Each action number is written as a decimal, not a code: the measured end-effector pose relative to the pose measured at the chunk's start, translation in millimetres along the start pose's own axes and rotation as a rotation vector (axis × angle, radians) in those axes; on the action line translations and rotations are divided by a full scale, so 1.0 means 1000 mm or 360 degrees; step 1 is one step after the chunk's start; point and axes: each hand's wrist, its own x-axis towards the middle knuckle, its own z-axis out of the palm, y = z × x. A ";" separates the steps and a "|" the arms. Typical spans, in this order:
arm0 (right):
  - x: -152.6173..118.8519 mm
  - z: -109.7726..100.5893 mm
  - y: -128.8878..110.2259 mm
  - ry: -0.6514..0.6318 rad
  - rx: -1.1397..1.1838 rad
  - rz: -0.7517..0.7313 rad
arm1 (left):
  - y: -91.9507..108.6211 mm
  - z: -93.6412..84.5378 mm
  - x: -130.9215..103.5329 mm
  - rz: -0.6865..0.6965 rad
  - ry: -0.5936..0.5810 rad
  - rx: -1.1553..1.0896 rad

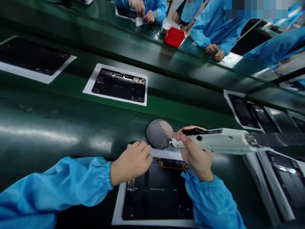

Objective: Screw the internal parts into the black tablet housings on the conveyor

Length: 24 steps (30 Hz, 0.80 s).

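Note:
My right hand (199, 156) is wrapped round a white electric screwdriver (216, 141) with a black lever on top. The screwdriver lies almost level, its metal tip at the right edge of a round dish (160, 133) with a dotted, studded surface. Closed with curled fingers, my left hand (134, 162) is above the upper left of an opened tablet (159, 194); anything in its fingers is hidden. The tablet's dark inside faces up, with an orange flex cable near its top edge. A white sheet (118, 206) lies beneath it.
Beyond, another opened tablet (119, 86) and a larger dark panel (33, 55) lie on white sheets. More panels (245, 109) lie at right, with stacked panels (283, 178) nearer. Across the bench are co-workers' hands (215, 52) and a red bin (175, 37).

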 end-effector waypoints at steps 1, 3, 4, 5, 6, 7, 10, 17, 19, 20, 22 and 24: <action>-0.001 0.001 0.001 0.0003 -0.0010 0.0000 | 0.000 0.002 0.000 -0.0004 0.0001 -0.0020; -0.001 0.002 0.000 0.0011 -0.0002 0.0000 | 0.000 0.004 -0.001 -0.0023 -0.0022 -0.0066; -0.001 0.003 0.000 0.0004 0.0029 0.0004 | 0.000 0.004 -0.001 -0.0030 -0.0033 -0.0085; 0.000 0.004 -0.001 -0.0007 0.0071 0.0005 | 0.000 0.004 -0.001 -0.0039 -0.0045 -0.0101; 0.000 0.004 0.000 -0.0024 0.0112 0.0006 | 0.000 0.003 -0.001 -0.0052 -0.0051 -0.0114; 0.000 0.005 0.000 -0.0041 0.0138 0.0006 | 0.000 0.002 -0.001 -0.0067 -0.0052 -0.0124; 0.000 0.006 0.002 -0.0052 0.0081 0.0020 | 0.001 0.000 0.001 -0.0105 -0.0058 -0.0133; 0.000 0.007 0.001 -0.0052 0.0119 -0.0006 | 0.006 -0.004 -0.001 -0.0077 -0.0195 -0.0196; 0.000 0.007 0.002 -0.0064 0.0131 -0.0009 | 0.008 -0.006 -0.001 -0.0087 -0.0175 -0.0182; 0.000 0.008 0.003 -0.0076 0.0128 -0.0007 | 0.008 -0.007 -0.001 -0.0093 -0.0142 -0.0164; 0.000 0.008 0.004 -0.0089 0.0102 0.0008 | 0.008 -0.008 -0.001 -0.0094 -0.0051 -0.0136; 0.000 0.008 0.002 -0.0064 0.0061 0.0024 | 0.007 -0.007 0.002 -0.0065 0.0012 -0.0152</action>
